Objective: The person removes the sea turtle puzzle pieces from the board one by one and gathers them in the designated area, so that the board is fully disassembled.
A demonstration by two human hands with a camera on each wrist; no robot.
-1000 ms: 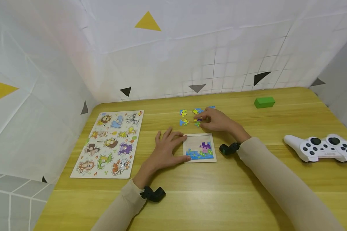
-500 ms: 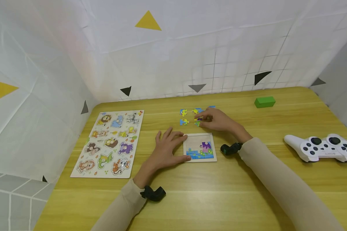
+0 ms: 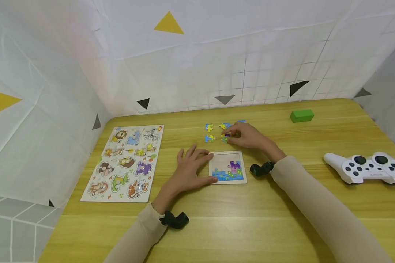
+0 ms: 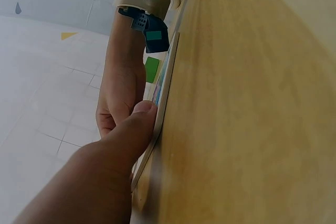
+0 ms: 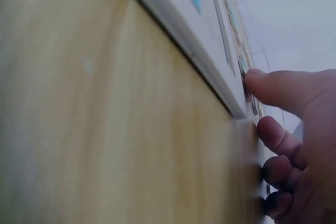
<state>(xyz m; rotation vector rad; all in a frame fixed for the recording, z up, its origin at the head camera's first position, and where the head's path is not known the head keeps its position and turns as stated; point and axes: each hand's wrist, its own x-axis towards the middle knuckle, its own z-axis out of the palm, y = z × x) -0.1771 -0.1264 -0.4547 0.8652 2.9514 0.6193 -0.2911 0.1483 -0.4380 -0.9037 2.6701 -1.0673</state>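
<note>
My left hand (image 3: 192,170) lies with spread fingers at the left side of a small wooden puzzle tray (image 3: 222,183). Its thumb rests on the tray's lower left rim; a fingertip touches the upper left corner. Joined jigsaw pieces (image 3: 228,176), blue with a purple figure, fill the tray's lower part and right side. Behind the tray, my right hand (image 3: 247,137) pinches a purple and green puzzle piece (image 3: 225,138) at the table, partly hidden by the fingers. In the right wrist view, the thumb (image 5: 257,80) touches the piece's edge.
Loose yellow and blue pieces (image 3: 209,138) lie left of and behind the right hand. An animal puzzle board (image 3: 126,179) is at the left. A green block (image 3: 301,115) stands back right, with a white game controller (image 3: 365,170) nearer. A white curtain hangs behind the table.
</note>
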